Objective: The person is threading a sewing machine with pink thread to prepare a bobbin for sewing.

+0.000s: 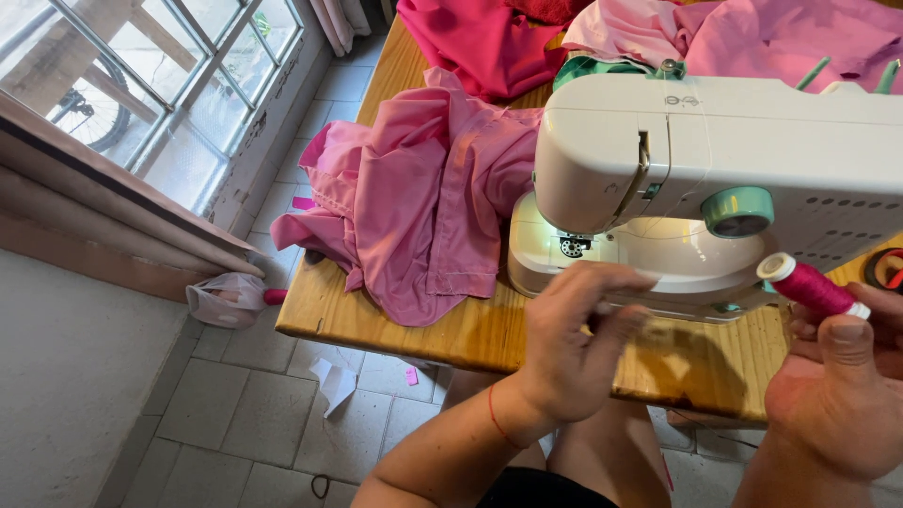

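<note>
While the right hand point(837, 376) grips a pink thread spool point(814, 286) w/ thumb on its end, held just in front of the white sewing machine point(715, 160), the left hand point(574, 343) hovers near it, fingers pinched together; can't tell if thread is between them. Pink cloth point(423, 198) lies heaped on the wood table point(451, 329) left of the machine. More pink fabric point(752, 38) sits behind it.

Cloth point(414, 198) lies left of sewing machine point(715, 150) on table point(470, 334).
</note>
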